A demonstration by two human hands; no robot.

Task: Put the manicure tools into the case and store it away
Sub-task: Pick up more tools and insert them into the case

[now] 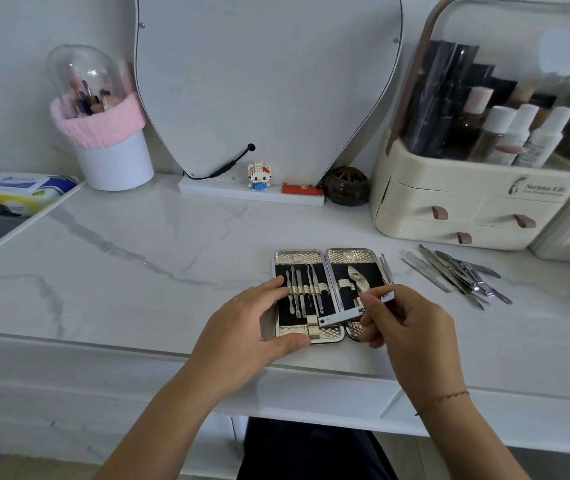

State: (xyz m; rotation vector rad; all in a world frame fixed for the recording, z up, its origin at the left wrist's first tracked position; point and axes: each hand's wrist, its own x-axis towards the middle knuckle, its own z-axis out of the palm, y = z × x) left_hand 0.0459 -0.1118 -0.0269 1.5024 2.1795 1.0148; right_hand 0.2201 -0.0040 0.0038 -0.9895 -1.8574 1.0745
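The manicure case [332, 258] lies open and flat near the front edge of the marble table [138, 265]. Its left half holds several thin steel tools [302, 289] under a strap; its right half holds a nipper [358, 277]. My left hand [252, 323] grips the case's left side, thumb at the bottom edge and fingers on the strap. My right hand [404, 323] pinches a flat nail clipper [340, 318], whose free end lies across the lower middle of the case. A pile of loose steel tools [460, 275] lies on the table to the right of the case.
A cream cosmetics organiser [449, 202] with drawers stands at the back right. At the back middle are a mirror [266, 81], a small toy figure [259, 175] and a dark round pot [345, 185]. A brush holder [110, 143] and a wipes pack [17, 192] are at the back left.
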